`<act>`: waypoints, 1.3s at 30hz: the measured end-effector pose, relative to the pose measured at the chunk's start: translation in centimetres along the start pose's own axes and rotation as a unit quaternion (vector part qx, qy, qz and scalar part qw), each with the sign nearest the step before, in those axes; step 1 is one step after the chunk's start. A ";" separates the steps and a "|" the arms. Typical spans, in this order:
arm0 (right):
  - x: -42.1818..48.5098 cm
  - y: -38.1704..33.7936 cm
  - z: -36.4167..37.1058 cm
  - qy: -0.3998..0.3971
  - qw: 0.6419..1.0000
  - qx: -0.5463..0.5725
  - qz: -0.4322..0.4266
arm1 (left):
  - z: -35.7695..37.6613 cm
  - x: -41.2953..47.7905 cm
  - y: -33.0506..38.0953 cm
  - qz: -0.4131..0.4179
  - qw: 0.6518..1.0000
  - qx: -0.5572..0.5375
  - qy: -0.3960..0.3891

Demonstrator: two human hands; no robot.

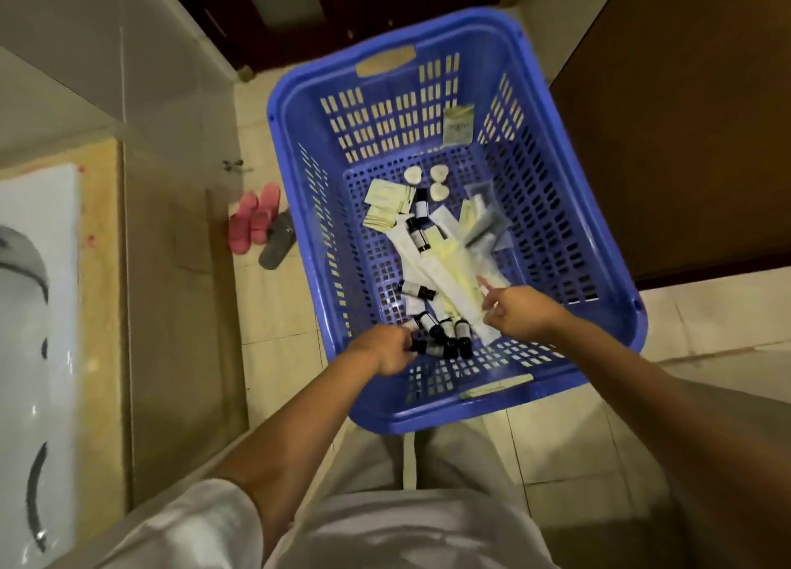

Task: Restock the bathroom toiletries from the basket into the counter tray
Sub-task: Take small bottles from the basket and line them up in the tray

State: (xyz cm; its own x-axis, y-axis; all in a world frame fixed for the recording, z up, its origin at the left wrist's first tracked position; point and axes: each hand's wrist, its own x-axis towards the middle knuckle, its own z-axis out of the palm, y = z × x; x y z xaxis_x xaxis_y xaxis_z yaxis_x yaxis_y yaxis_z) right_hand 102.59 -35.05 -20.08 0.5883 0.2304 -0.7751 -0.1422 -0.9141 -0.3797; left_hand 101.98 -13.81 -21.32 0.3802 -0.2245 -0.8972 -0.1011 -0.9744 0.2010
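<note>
Tiled floor, blue basket [552, 192] holding toiletries [417, 235], left hand [385, 349] grip curled round dark bottle [429, 349], right hand [518, 313] pinching white packet [449, 288]

— What sort of place is this?
— A bathroom, and it looks like a hotel guest one. Left of the basket [466, 23], a white basin [38, 312] sits in a beige stone surface [100, 269]. There is pale tiled wall [85, 55] on that side too.
— And underfoot?
— Tiled floor [278, 312], with pink slippers [252, 217] and a grey one just left of the basket.
— Why a hotel?
— Inside the basket lie guest-size supplies, several of each: small dark bottles [445, 333], round soaps [438, 181], flat sachets [389, 202] and long sealed packets [432, 264]. Right of the basket stands a dark wooden door [685, 119].
</note>
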 end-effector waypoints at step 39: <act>15.9 2.5 9.8 -0.085 0.990 -0.012 0.113 | 5.0 14.8 -1.5 -0.143 0.985 -0.091 0.024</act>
State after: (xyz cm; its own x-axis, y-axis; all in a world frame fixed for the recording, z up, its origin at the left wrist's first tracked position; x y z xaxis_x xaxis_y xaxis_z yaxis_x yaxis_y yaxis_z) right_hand 103.76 -30.43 -38.32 0.4004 0.0709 -0.9136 -0.2336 -0.9562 -0.1766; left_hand 103.15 -15.64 -36.92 0.4119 0.0637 -0.9090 0.1806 -0.9835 0.0130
